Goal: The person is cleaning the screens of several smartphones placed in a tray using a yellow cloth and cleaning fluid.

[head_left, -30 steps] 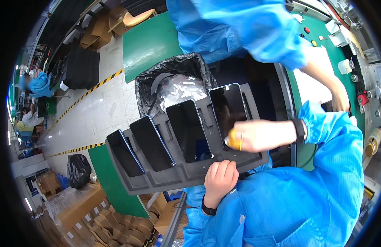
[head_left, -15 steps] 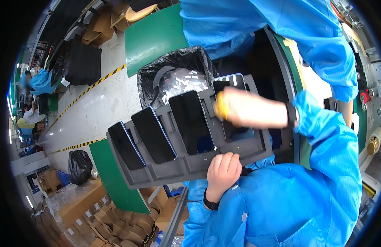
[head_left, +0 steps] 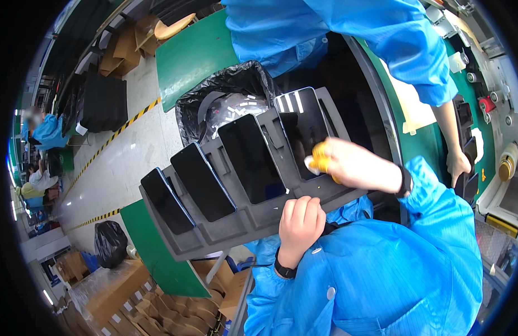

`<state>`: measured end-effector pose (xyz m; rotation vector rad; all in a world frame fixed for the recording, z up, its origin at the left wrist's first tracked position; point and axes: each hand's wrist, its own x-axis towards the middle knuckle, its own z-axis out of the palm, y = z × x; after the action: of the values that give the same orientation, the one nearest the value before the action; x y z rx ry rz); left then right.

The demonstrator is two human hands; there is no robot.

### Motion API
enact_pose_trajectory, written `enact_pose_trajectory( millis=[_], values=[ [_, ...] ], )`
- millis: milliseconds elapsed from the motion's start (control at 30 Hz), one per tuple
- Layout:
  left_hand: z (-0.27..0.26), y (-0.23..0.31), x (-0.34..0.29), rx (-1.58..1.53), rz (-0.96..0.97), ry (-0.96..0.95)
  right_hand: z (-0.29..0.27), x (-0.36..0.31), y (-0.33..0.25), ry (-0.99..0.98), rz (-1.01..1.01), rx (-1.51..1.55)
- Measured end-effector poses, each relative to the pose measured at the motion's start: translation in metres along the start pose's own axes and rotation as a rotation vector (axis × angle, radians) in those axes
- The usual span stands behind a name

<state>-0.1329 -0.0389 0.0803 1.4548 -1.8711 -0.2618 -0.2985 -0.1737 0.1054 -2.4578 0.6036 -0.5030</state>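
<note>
A dark grey tray lies tilted across the middle with several black-screened smartphones in its slots. My left hand, a black watch on its wrist, is closed over the tray's near edge. My right hand has yellow finger covers and is closed on a small white wad. It is over the lower part of the rightmost phone, whose glass shows white stripes of light. To the left stand the third phone, the second phone and the leftmost phone.
Beyond the tray is a bin lined with a black bag, holding white scraps. Another person's blue sleeve reaches across, their hand by phones on a green bench. Cardboard boxes stand at lower left.
My right hand has moved down the rightmost phone toward its near end, uncovering its upper screen. My left hand stays on the tray edge. The other person's hand has come into view at right.
</note>
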Motion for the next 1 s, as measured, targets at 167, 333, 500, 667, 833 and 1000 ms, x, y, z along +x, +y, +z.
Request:
enact_pose_trajectory(
  millis=[167, 333, 500, 667, 833, 1000],
  values=[
    [-0.003, 0.0, 0.001, -0.082, 0.062, 0.017, -0.001, -0.01, -0.008, -0.045, 0.004, 0.02],
    [-0.005, -0.001, -0.001, -0.124, 0.055, 0.051, -0.007, 0.037, 0.022, 0.054, 0.078, -0.084],
    [-0.006, -0.002, -0.002, -0.136, 0.038, 0.108, 0.012, 0.003, -0.021, -0.162, -0.144, -0.119],
    [-0.007, -0.003, -0.005, -0.147, 0.063, 0.086, -0.019, 0.004, -0.018, -0.037, -0.027, -0.108],
    [-0.01, -0.007, -0.014, -0.149, 0.063, 0.089, -0.016, 0.015, 0.031, 0.15, 0.01, -0.185],
    [-0.027, -0.009, -0.016, -0.13, -0.044, 0.097, -0.007, -0.038, -0.013, -0.155, -0.111, -0.216]
  ],
)
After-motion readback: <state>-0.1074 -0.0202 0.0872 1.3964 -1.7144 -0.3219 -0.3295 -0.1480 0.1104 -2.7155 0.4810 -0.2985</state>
